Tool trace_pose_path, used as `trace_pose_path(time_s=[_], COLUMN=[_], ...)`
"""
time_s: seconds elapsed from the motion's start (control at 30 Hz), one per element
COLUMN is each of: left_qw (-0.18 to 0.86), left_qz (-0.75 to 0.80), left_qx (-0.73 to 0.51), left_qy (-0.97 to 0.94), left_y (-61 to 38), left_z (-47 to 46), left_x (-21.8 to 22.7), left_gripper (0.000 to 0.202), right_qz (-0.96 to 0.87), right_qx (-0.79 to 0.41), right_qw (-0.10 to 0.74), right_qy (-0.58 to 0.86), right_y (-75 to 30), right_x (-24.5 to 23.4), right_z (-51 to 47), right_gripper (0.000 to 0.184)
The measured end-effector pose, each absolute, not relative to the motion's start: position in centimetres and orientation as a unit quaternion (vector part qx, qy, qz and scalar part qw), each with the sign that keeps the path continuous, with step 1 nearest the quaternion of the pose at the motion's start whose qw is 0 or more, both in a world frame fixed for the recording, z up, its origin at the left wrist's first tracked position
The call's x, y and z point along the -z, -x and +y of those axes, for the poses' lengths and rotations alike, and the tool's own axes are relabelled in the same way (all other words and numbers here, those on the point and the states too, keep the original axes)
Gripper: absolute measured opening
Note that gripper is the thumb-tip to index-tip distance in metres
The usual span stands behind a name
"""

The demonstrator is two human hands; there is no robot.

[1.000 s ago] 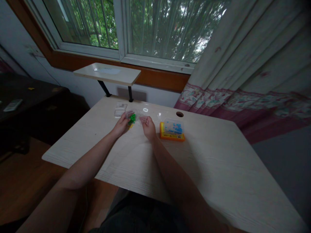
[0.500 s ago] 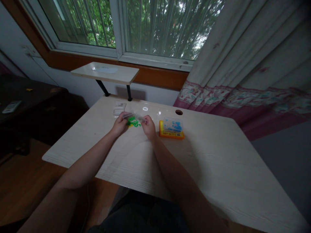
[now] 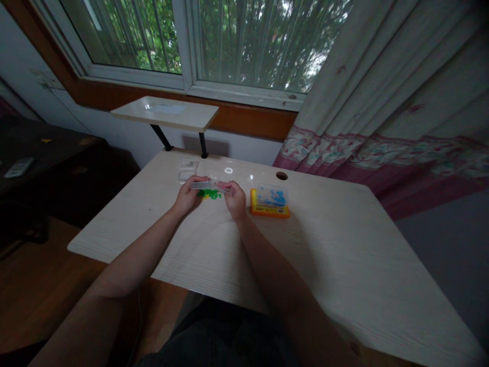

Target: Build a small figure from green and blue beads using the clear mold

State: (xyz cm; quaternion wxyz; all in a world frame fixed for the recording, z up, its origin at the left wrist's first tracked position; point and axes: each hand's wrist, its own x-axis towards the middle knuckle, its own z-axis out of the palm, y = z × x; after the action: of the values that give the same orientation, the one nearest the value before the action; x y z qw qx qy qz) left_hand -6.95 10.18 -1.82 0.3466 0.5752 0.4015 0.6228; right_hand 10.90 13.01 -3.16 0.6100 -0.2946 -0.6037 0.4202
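Between my hands is a clear plastic box [image 3: 202, 185], opened out, with its two halves side by side. My left hand [image 3: 187, 195] is closed on the left half. The right half is gripped by my right hand [image 3: 235, 199]. Just below the box, a heap of small green pieces [image 3: 210, 194] lies on the table, with a few yellow pieces [image 3: 207, 198] among them. The pieces are too small to name, and the box hides part of the heap.
Right of my hands, a clear box of blue pieces [image 3: 272, 195] rests on an orange and yellow case [image 3: 269, 210]. Another clear box [image 3: 187, 171] lies open behind my left hand. A raised shelf [image 3: 168, 112] stands at the table's [image 3: 336, 244] back left, and a cable hole [image 3: 281, 176] is at the back.
The clear box has tilted in my hands and its halves now lie flatter, side by side over the green pieces. My right hand has shifted slightly right.
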Motion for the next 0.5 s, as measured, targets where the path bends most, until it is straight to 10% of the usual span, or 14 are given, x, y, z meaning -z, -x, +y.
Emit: trace_pose_path(time_s=[0.5], left_qw=[0.064], left_qz=[0.651], left_qx=[-0.509], left_qy=[-0.560], left_y=[8.0], left_z=[9.9], left_x=[0.5], left_gripper=[0.036], right_qz=[-0.599], right_qx=[-0.370], right_qw=[0.601], right_qy=[0.379], right_y=[-10.7], right_x=[1.6], right_z=[11.7], right_gripper=[0.035])
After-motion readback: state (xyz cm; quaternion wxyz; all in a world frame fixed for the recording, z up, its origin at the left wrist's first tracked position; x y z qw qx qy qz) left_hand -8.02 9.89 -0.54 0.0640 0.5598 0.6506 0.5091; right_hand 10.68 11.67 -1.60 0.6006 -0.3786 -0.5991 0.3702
